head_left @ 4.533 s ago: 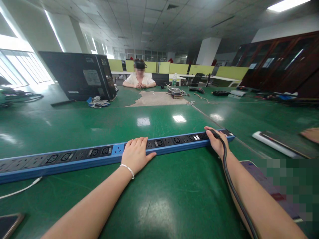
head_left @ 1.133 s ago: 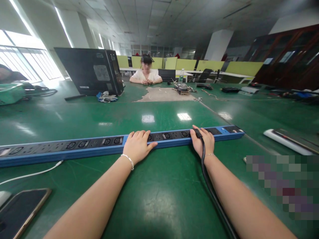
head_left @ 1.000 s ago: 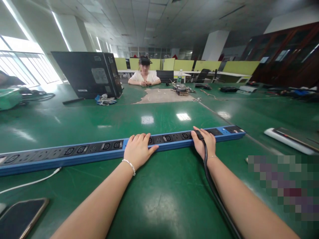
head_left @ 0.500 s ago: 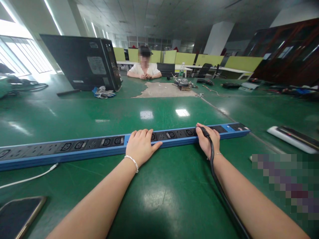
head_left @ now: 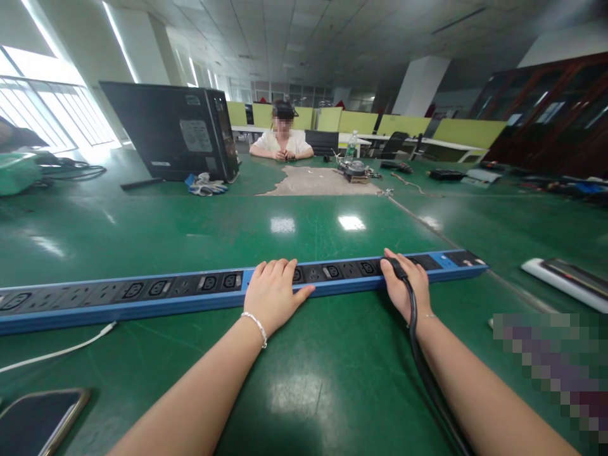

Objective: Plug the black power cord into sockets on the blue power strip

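A long blue power strip (head_left: 180, 288) with black sockets lies across the green table. Over its middle, my left hand (head_left: 274, 294) grips the strip, fingers on the far side and thumb along the near edge. Farther right, my right hand (head_left: 407, 285) is closed around the plug end of a black cable (head_left: 418, 354), right at the strip's sockets. Whether the plug sits fully in a socket is hidden by the fingers. The cable runs down toward me beside my right forearm.
A phone (head_left: 42, 418) and a white cable (head_left: 61, 361) lie at the near left. Behind are a black computer case (head_left: 166, 133), gloves (head_left: 206, 184) and a bottle (head_left: 351, 145). A person (head_left: 282, 139) sits opposite. A white bar-shaped device (head_left: 565, 284) lies right.
The whole view has shifted, with the scene now slightly lower and farther right. Both hands keep their places on the strip, and the black plug stays in my right hand.
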`<state>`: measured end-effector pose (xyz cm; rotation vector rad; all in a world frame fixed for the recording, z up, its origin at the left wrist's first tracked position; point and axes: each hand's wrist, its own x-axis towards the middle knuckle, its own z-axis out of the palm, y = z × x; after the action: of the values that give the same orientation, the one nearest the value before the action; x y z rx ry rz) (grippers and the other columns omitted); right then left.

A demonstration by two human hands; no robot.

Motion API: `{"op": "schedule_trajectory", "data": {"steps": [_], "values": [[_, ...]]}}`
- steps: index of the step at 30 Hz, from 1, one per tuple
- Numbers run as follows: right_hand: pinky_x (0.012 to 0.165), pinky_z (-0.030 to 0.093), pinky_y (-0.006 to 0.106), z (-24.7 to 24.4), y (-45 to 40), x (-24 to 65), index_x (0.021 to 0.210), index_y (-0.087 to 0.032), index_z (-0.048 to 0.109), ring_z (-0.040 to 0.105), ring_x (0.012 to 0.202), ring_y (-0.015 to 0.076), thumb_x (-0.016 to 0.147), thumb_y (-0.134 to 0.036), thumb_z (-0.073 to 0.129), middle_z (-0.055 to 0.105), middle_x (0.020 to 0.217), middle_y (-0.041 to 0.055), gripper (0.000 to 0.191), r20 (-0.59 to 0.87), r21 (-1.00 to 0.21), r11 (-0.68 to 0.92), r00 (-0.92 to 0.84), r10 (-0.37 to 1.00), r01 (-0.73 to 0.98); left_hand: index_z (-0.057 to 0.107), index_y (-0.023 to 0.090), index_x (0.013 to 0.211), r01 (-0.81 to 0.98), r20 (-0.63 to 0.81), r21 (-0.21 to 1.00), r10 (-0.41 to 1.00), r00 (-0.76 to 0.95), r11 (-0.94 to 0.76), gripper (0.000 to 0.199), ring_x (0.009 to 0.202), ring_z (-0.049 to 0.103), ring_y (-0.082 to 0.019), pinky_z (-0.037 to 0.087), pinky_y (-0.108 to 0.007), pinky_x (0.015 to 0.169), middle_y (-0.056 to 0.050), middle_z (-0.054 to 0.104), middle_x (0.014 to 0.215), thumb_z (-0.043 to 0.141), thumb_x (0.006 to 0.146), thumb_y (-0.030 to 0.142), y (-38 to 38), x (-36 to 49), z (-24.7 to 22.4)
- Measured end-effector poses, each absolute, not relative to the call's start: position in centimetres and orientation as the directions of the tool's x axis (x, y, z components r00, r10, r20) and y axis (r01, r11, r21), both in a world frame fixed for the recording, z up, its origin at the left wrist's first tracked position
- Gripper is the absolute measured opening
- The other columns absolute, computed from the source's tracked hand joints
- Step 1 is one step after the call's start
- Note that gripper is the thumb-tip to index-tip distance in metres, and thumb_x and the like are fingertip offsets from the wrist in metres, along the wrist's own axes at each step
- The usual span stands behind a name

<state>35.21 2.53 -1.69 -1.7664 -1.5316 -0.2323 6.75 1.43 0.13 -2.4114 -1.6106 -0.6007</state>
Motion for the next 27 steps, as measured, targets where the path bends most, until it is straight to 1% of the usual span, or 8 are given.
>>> {"op": "schedule_trajectory", "data": {"steps": [4, 9, 14, 16, 18, 20, 22, 27], "values": [[0.104, 0.027, 0.047, -1.8, 2.4, 35.3, 0.114, -0.025, 0.062, 0.052, 0.118, 0.0235, 0.087, -0.047, 0.038, 0.065, 0.117, 0.0066, 0.042, 0.587, -0.394, 0.011, 0.242, 0.773, 0.919, 0.051, 0.015, 0.125, 0.912, 0.425, 0.085, 0.843, 0.330, -0.400, 0.063, 0.111, 0.052, -0.027, 0.034, -0.044, 0.100, -0.011, 0.060, 0.119, 0.033, 0.085, 0.060, 1.4, 6.7, 0.2], [0.105, 0.024, 0.049, -1.9, 2.6, 34.9, 0.111, -0.025, 0.064, 0.051, 0.118, 0.0239, 0.088, -0.048, 0.038, 0.065, 0.117, 0.0073, 0.041, 0.576, -0.435, -0.035, 0.309, 0.757, 0.900, 0.051, 0.013, 0.125, 0.913, 0.423, 0.079, 0.843, 0.332, -0.399, 0.064, 0.111, 0.052, -0.027, 0.034, -0.043, 0.100, -0.012, 0.060, 0.119, 0.034, 0.085, 0.060, 1.4, 6.7, 0.2], [0.106, 0.019, 0.054, -1.7, 2.9, 35.3, 0.101, -0.026, 0.067, 0.057, 0.111, 0.0235, 0.085, -0.051, 0.042, 0.069, 0.109, 0.0044, 0.039, 0.590, -0.525, 0.094, 0.281, 0.757, 0.846, 0.051, 0.014, 0.124, 0.916, 0.431, 0.074, 0.841, 0.327, -0.393, 0.063, 0.110, 0.052, -0.027, 0.034, -0.043, 0.100, -0.011, 0.060, 0.118, 0.035, 0.085, 0.061, 1.5, 6.8, 0.1], [0.105, 0.025, 0.053, -1.3, 2.8, 35.5, 0.102, -0.024, 0.067, 0.060, 0.106, 0.0228, 0.086, -0.053, 0.042, 0.070, 0.105, 0.0054, 0.042, 0.597, -0.619, 0.150, 0.338, 0.728, 0.771, 0.052, 0.014, 0.124, 0.918, 0.436, 0.067, 0.840, 0.325, -0.390, 0.063, 0.109, 0.052, -0.026, 0.034, -0.042, 0.099, -0.011, 0.061, 0.117, 0.036, 0.085, 0.061, 1.5, 6.8, 0.1], [0.099, 0.037, 0.047, -0.8, 2.4, 35.4, 0.105, -0.021, 0.066, 0.063, 0.100, 0.0214, 0.088, -0.053, 0.039, 0.071, 0.102, 0.0074, 0.045, 0.578, -0.741, 0.199, 0.458, 0.675, 0.641, 0.052, 0.014, 0.123, 0.919, 0.440, 0.062, 0.838, 0.324, -0.388, 0.063, 0.109, 0.053, -0.026, 0.034, -0.042, 0.099, -0.011, 0.061, 0.117, 0.035, 0.085, 0.061, 1.5, 6.9, 0.1], [0.091, 0.046, 0.041, -0.3, 1.9, 34.7, 0.105, -0.019, 0.066, 0.065, 0.095, 0.0205, 0.088, -0.052, 0.039, 0.071, 0.099, 0.0089, 0.046, 0.539, -0.816, 0.244, 0.536, 0.649, 0.525, 0.052, 0.014, 0.123, 0.920, 0.445, 0.062, 0.835, 0.323, -0.388, 0.062, 0.109, 0.053, -0.026, 0.034, -0.041, 0.099, -0.011, 0.061, 0.117, 0.035, 0.085, 0.061, 1.5, 6.9, 0.1], [0.090, 0.047, 0.039, 0.1, 1.2, 33.3, 0.102, -0.017, 0.067, 0.065, 0.093, 0.0205, 0.086, -0.051, 0.044, 0.072, 0.096, 0.0089, 0.044, 0.518, -0.830, 0.267, 0.499, 0.695, 0.489, 0.052, 0.015, 0.122, 0.919, 0.446, 0.065, 0.835, 0.322, -0.389, 0.061, 0.109, 0.053, -0.026, 0.034, -0.041, 0.099, -0.011, 0.061, 0.117, 0.036, 0.085, 0.060, 1.4, 6.9, 0.1], [0.096, 0.043, 0.040, 0.3, 0.7, 27.4, 0.102, -0.022, 0.067, 0.063, 0.101, 0.0204, 0.086, -0.046, 0.048, 0.070, 0.104, 0.0061, 0.035, 0.544, -0.755, 0.358, 0.220, 0.810, 0.548, 0.053, 0.016, 0.121, 0.917, 0.461, 0.079, 0.830, 0.315, -0.392, 0.059, 0.108, 0.053, -0.026, 0.034, -0.042, 0.098, -0.011, 0.062, 0.115, 0.039, 0.084, 0.059, 1.4, 6.9, 0.1]]}}
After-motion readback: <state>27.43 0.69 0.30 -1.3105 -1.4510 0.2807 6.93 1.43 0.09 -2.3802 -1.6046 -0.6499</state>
